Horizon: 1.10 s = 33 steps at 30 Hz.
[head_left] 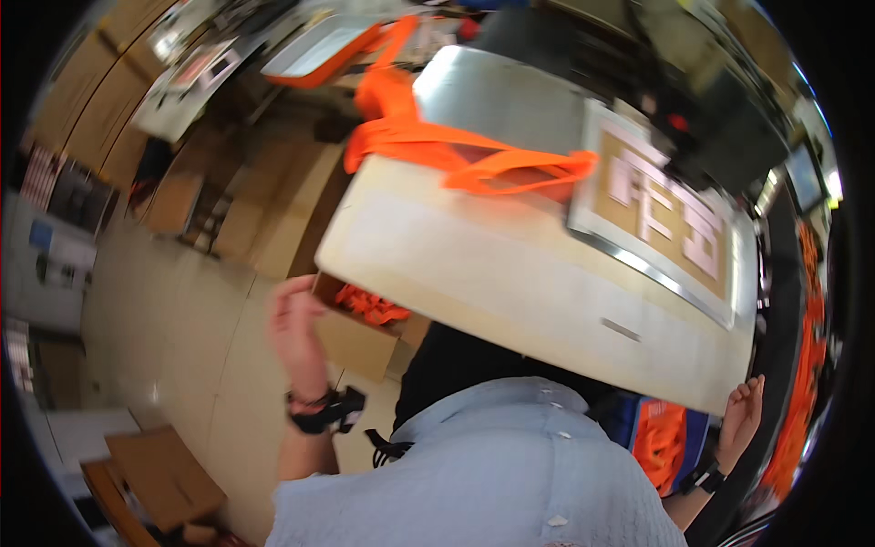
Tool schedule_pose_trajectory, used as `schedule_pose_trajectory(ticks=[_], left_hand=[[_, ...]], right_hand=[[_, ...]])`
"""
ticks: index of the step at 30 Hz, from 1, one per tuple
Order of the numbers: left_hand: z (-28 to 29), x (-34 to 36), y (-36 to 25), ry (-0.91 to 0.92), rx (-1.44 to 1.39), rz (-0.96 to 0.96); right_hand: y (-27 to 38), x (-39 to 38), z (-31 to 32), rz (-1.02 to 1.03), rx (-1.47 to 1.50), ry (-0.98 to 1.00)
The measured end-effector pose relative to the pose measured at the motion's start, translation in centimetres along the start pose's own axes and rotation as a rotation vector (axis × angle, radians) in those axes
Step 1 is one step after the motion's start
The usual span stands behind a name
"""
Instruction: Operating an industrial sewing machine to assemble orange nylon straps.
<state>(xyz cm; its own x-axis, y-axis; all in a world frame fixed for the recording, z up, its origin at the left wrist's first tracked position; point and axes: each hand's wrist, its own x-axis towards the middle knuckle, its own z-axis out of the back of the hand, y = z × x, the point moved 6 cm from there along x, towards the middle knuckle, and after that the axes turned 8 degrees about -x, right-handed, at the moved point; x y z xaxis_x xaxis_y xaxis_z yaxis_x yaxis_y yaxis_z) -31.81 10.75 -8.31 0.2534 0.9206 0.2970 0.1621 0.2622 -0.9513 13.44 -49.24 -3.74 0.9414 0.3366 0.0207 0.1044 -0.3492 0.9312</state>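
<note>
My left hand point(297, 330), a little blurred, is off the table's left edge beside an open cardboard box point(357, 339) holding orange strips point(372, 304). Its thumb stands apart from the bent fingers, and nothing shows between them. At the table's right corner, my right hand point(745, 412) has its fingers curled in, with no object visible in them. A long orange fabric strap point(428, 146) lies looped across the far part of the pale worktable point(474, 246). To its right is a metal-edged board point(652, 205) with a brown panel and pale pink pieces.
A small grey strip point(621, 329) lies near the table's front edge. Below it is a blue container point(695, 442) with orange material point(658, 442). More orange material point(802, 365) runs along the far right. An orange-rimmed tray point(324, 50) is at the back; cardboard boxes point(169, 474) stand lower left.
</note>
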Motion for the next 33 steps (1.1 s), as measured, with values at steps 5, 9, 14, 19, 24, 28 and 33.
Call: schedule_pose_trajectory(ticks=[5,9,14,19,24,28,33], left_hand=[[-15.3,2.6,-17.6,0.765,-0.680,-0.193],[-27.0,-2.5,-20.0,1.403,-0.660,0.071],[-34.1,-12.7,-21.9,2.082,-0.622,0.089],[-34.1,-19.6,-24.0,2.484,-0.708,0.010],[-33.8,-23.1,-24.6,2.650,-0.758,-0.003],[-33.2,-24.5,-24.5,2.726,-0.813,0.026],[-34.8,-21.3,-25.0,2.557,-0.741,0.034]], right_hand=[[0.2,-7.4,6.7,0.078,-0.029,-0.415],[-2.2,-9.7,8.9,-0.107,0.111,-0.379],[-6.4,-17.3,13.5,-0.168,0.030,-0.700],[-12.8,-24.4,16.9,-0.306,-0.045,-0.889],[-15.0,-23.7,17.4,-0.429,-0.236,-0.910],[-15.8,-23.6,19.8,-0.399,-0.632,-0.808],[-16.0,-19.9,16.2,-0.365,-1.223,-0.600]])
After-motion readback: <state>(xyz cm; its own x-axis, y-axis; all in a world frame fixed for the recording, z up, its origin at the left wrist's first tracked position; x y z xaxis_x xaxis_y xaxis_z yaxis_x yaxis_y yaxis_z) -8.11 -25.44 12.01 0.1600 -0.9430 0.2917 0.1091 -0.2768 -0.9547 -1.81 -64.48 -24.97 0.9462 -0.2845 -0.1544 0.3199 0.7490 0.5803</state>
